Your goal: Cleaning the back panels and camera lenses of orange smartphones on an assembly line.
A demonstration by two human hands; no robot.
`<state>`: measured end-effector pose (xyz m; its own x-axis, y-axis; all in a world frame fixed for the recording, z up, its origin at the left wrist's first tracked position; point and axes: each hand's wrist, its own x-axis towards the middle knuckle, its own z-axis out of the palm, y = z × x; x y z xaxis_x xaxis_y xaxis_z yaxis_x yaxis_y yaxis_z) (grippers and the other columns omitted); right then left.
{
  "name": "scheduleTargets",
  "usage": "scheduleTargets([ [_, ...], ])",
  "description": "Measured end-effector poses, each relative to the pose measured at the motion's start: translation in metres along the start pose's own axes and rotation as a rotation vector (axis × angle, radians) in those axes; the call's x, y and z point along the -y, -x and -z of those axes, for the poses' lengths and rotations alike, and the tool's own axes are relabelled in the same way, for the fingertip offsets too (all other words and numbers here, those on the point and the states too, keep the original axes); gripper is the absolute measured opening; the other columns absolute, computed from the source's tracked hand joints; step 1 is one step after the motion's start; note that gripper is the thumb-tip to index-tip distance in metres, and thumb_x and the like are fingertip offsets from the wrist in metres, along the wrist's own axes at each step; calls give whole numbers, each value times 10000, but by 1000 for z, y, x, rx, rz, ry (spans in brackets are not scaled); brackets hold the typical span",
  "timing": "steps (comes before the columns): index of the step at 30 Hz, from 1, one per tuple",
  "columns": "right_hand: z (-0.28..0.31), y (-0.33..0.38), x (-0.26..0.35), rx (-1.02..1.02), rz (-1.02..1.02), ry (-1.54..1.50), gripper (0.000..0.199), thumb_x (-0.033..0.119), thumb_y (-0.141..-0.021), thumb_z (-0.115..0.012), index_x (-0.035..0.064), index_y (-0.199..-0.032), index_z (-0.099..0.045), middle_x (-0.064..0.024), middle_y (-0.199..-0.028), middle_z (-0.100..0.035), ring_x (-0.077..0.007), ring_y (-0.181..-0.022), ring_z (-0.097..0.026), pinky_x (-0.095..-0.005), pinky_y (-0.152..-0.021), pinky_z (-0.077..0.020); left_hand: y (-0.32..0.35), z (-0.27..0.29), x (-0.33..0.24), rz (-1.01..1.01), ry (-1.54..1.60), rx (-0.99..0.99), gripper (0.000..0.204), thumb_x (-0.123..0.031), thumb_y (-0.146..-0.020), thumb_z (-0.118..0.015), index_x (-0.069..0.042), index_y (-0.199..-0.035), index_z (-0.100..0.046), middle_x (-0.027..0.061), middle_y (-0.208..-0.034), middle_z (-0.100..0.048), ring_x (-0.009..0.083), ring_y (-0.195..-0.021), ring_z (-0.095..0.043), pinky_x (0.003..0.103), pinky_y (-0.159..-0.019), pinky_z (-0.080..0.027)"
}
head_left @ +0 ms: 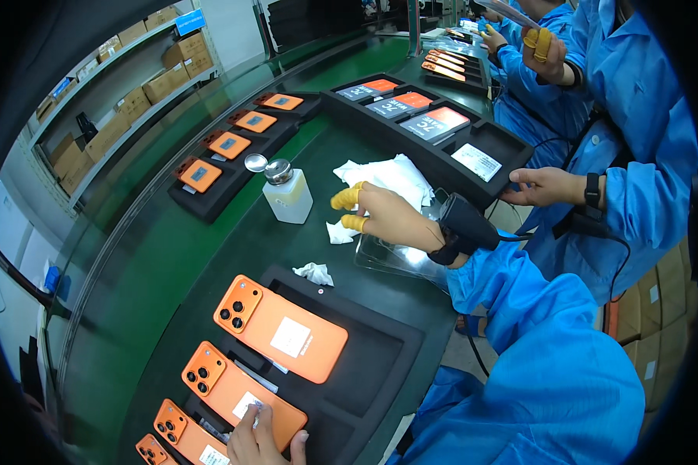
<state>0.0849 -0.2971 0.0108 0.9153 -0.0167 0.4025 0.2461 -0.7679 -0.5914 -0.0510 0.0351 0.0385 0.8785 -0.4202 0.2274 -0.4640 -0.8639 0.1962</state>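
My left hand [262,440] reaches in at the lower edge. Its fingertips touch the white label on an orange phone [275,411] with three camera lenses; the thumb is spread away from the fingers. My right hand [388,217], yellow cots on its fingers, hovers over the bench with fingers apart and nothing seen between them. Left of it stands a pump-top bottle [288,195], its metal lid flipped up. White wipes [395,177] lie just beyond that hand. More orange phones, one of them [287,329] nearest the bottle, lie in a black foam tray [388,349].
A black handheld scanner [467,222] is beside my right wrist. Smaller orange-and-black units fill another foam tray [217,190] at far left. A co-worker's hand [547,187] touches a black tray [512,147] holding boxes; their other hand [549,60] is raised. A crumpled wipe [314,273] lies mid-bench.
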Motion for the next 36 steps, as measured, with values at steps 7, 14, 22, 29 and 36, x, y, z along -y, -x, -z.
scheduleTargets([
  [7, -15, 9, -12, 40, 188, 485, 223, 161, -719, -654, -4, -851, -584, -129, -850, -569, -240, -813, -543, -321, -728, -432, -2, 2, -3, -1, 36, -23, 387, -202, -787, -591, 3, -1103, -506, 176, -1094, -501, 339, -1030, -455, 398, -890, -352],
  [14, 23, 13, -2, 374, -274, -1165, 136, 153, -839, -559, 29, -896, -552, -26, -884, -547, -115, -790, -556, -249, -694, -476, -2, 2, -6, 9, 48, -36, 376, -163, -772, -604, -6, -1102, -512, 168, -1095, -504, 331, -1023, -465, 390, -885, -359],
  [22, 32, 33, 51, 551, -231, -1117, 129, 175, -843, -563, 64, -902, -540, 18, -831, -525, -49, -771, -512, -198, -677, -448, -34, 10, -35, -116, 279, -194, 300, -124, -757, -637, -32, -1029, -554, 121, -986, -583, 280, -929, -548, 339, -810, -414],
  [29, 21, 43, 77, 679, -161, -1098, 144, 190, -845, -545, 67, -919, -536, 20, -860, -543, -38, -777, -498, -191, -667, -412, -87, -8, -68, -181, 405, -352, 252, -100, -697, -667, -45, -915, -555, 65, -873, -588, 234, -816, -554, 325, -700, -371],
  [36, 19, 41, 80, 625, -171, -1249, 454, 288, -815, -604, 15, -1134, -431, -68, -1089, -496, -139, -976, -494, -265, -823, -411, -90, -3, -59, 185, 1074, -97, 160, -132, -840, -541, 26, -815, -554, 64, -716, -575, 110, -667, -516, 239, -602, -384],
])
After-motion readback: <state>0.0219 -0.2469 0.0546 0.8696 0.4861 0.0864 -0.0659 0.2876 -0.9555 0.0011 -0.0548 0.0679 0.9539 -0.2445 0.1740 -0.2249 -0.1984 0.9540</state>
